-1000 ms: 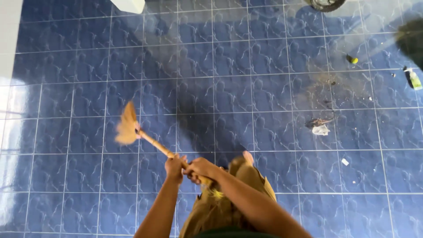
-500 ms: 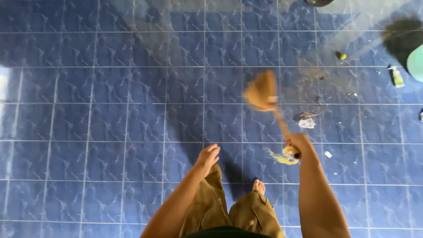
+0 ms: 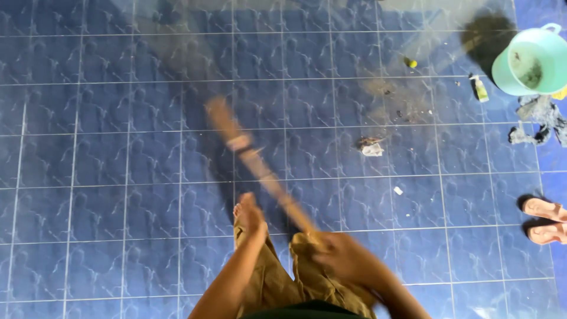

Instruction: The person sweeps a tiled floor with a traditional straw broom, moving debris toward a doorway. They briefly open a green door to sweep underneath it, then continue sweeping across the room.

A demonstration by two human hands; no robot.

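My right hand [image 3: 345, 257] is closed on the near end of a short straw broom [image 3: 260, 168], low in the head view just above my knees. The broom is blurred with motion. Its handle slants up and left, and its bristle head [image 3: 221, 115] is over the blue tiled floor [image 3: 118, 177]. My left hand [image 3: 251, 215] hangs free to the left of the handle with its fingers apart, holding nothing. My brown trousers [image 3: 277, 283] fill the bottom centre.
A teal bucket [image 3: 531, 59] stands at the top right with a grey rag [image 3: 540, 118] below it. A small bottle [image 3: 478, 87], a yellow-green ball [image 3: 409, 62], crumpled litter [image 3: 371, 147], a white scrap [image 3: 398, 191] and a dust patch [image 3: 396, 97] lie nearby. Pink slippers [image 3: 543, 220] are at the right edge.
The broom has swung from the right side back to the centre-left, and my right hand has pulled in towards my body. The view has shifted right, bringing the bucket, rag and slippers into sight.
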